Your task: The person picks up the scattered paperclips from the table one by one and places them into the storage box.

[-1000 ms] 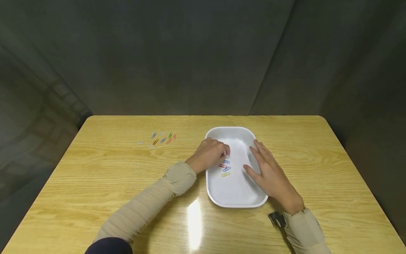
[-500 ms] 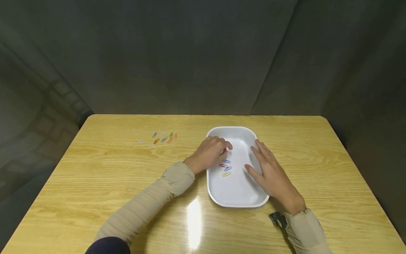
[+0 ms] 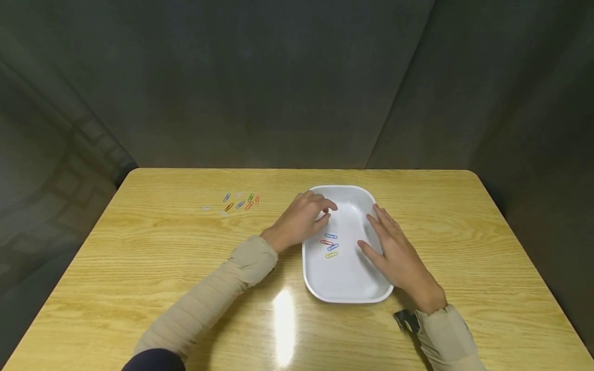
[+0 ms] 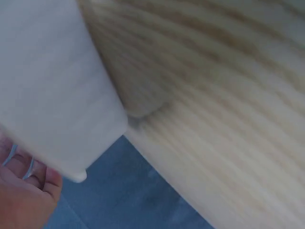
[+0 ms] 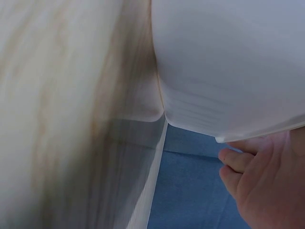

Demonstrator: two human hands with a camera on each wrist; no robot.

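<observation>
A white rectangular tray [image 3: 345, 293] stands on the wooden table, right of its middle. Inside lie a yellow paper clip [image 3: 331, 255], a red one and two blue ones in a short column, with a faint white paper clip [image 3: 334, 230] just above them. My left hand [image 3: 302, 219] reaches over the left rim, its thumb and forefinger apart with nothing visible between them. On the other side, my right hand [image 3: 401, 255] rests along the right rim with its fingers spread. Both wrist views show the tray's outer wall [image 4: 52, 86] and part of each hand.
Several loose paper clips [image 3: 240, 204] in blue, green, red, brown and white lie scattered on the table [image 3: 162, 257] left of the tray. A dark curtain [image 3: 278, 82] hangs behind the table's far edge.
My left forefinger and thumb have parted, leaving a white paper clip in the tray. The left hand has then drawn slightly up and left. My right hand keeps its place.
</observation>
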